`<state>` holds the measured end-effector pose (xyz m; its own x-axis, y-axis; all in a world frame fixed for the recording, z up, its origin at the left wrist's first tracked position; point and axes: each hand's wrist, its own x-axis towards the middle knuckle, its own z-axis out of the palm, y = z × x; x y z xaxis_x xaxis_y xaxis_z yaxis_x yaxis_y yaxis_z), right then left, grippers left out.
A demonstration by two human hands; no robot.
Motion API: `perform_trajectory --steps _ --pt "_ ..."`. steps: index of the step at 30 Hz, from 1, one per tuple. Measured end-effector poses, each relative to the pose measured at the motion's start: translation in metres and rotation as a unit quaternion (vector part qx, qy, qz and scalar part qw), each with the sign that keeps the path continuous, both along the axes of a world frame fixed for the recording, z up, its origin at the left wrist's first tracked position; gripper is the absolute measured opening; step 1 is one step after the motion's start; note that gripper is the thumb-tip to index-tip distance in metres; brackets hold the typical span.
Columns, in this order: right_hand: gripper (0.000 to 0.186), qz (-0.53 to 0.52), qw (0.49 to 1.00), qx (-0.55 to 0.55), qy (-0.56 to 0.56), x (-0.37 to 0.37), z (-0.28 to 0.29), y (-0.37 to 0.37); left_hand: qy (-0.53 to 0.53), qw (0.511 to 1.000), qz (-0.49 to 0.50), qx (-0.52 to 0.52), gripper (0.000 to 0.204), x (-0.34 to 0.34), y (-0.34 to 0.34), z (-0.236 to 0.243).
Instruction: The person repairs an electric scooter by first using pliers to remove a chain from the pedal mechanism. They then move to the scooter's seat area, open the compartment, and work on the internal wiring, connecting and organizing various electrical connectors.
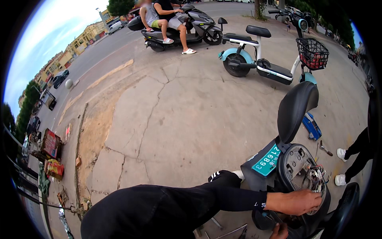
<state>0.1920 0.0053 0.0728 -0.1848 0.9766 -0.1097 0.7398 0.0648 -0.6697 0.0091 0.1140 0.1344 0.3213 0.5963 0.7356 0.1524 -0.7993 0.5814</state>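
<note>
My left hand [296, 202], at the end of a black sleeve, reaches over a dark electric scooter [260, 175]. Its fingers are curled together at the edge of an oval open compartment [296, 161], against a bundle of wires and connectors [317, 175]; what they pinch is hidden. Lower down, by the scooter's side, part of my right hand [280, 231] shows at the bottom edge. Those fingers are bent, and I cannot make out what is in them. A black padded backrest [296, 111] stands above the compartment, beside a teal number plate [267, 160].
On the pavement past the scooter lie a blue tool case [312, 126] and a ratchet wrench [326, 149]. More tools [232, 232] lie near my leg. A person's legs [355, 153] stand at right. A blue-white scooter [274, 69] and two people on a grey scooter [179, 38] are farther off.
</note>
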Motion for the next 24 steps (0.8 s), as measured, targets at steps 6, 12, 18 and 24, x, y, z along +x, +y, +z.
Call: perform_trajectory --steps 6,12,18,24 --pt "0.024 0.018 0.998 -0.018 -0.056 -0.009 0.006 -0.008 0.015 0.999 0.018 -0.023 0.020 -0.036 0.009 0.014" --pt "0.029 0.024 0.990 -0.015 -0.140 -0.001 -0.001 -0.019 -0.067 0.994 0.088 -0.023 0.018 -0.068 0.022 0.028" --pt "0.029 0.057 0.962 -0.011 -0.268 0.008 0.005 -0.031 -0.059 0.990 0.088 0.092 0.020 -0.061 -0.012 0.072" --pt "0.024 0.093 0.987 0.063 -0.115 0.007 -0.018 -0.050 -0.010 0.978 0.031 0.205 0.019 -0.004 -0.074 0.048"
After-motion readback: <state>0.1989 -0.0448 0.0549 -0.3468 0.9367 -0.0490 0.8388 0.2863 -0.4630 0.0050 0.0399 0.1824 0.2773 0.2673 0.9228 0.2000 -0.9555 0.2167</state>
